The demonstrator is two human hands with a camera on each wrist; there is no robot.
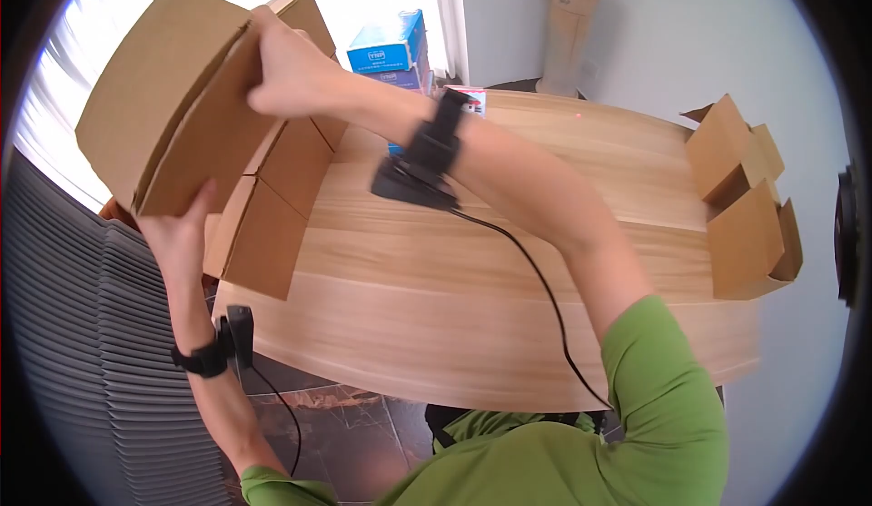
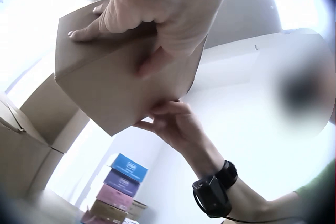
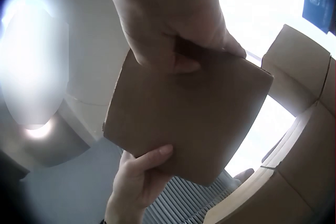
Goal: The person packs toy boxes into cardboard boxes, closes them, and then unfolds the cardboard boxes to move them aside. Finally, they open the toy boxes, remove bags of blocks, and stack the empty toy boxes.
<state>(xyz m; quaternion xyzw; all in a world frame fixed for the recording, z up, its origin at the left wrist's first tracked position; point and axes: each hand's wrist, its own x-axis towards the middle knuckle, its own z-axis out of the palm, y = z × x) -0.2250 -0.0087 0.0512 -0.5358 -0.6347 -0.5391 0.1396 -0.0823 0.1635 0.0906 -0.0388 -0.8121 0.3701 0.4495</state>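
A brown cardboard box is held up at the far left of the head view, tilted, between both hands. My left hand grips its lower near corner, thumb against the side face and fingers underneath. At the upper far edge my right hand holds it, the fingers partly hidden behind the edge. In the left wrist view the left thumb presses one face of the box while the fingers reach over another. The right wrist view has both thumbs on the same broad face of the box.
Other cardboard boxes stand in a row along the table's left end, beside the raised box. Blue and purple packages are stacked at the back. Small brown boxes sit at the right end of the wooden table. A tall vase stands beyond.
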